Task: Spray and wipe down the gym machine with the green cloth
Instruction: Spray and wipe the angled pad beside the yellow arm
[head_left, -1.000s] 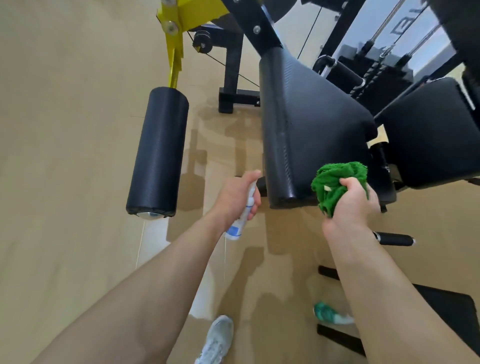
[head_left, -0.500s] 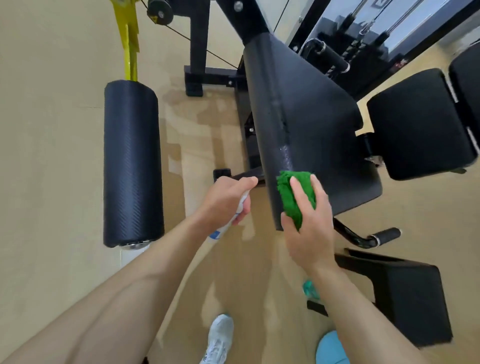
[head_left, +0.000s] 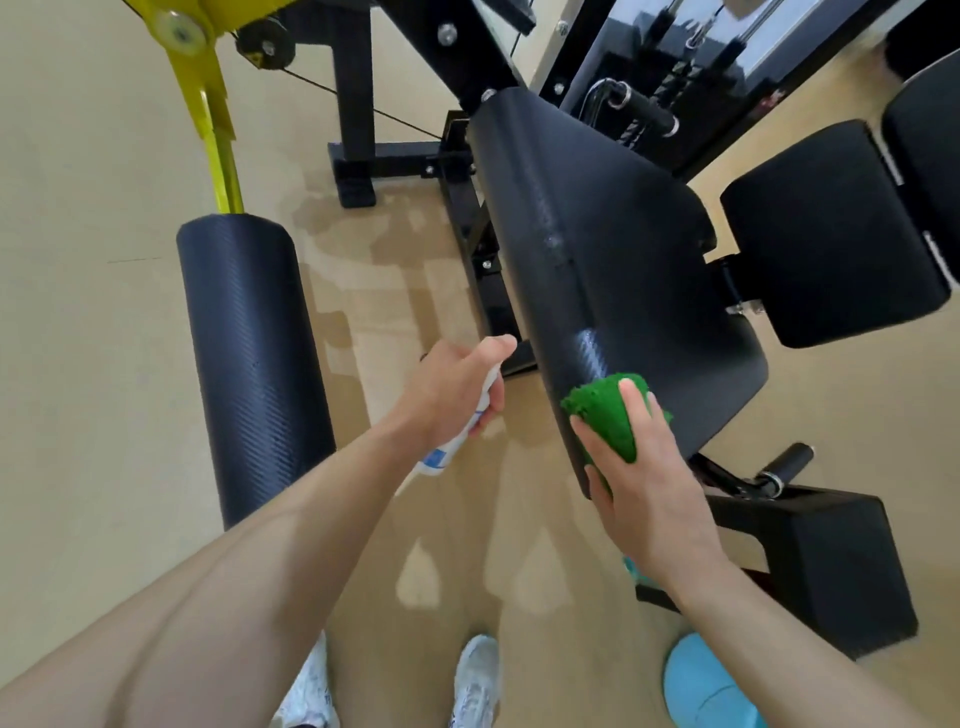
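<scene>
Right hand (head_left: 644, 467) is flat on the green cloth (head_left: 605, 415), fingers spread over the wad and pressing it onto the near corner of the seat pad (head_left: 613, 260), down at about five o'clock on that pad. Just above the cloth there's a wet sheen on the vinyl, so spray has landed there and the wiping is under way. Left hand (head_left: 457, 395) is wrapped round the spray bottle (head_left: 441, 452), forefinger up top, nozzle end aimed toward the pad's edge. What's left, by my reckoning: most of this pad toward twelve o'clock looks dry and untouched, and so does the roller (head_left: 249, 353) off at nine o'clock and the back pad (head_left: 831, 234) at two o'clock. Early days, I'd say.
</scene>
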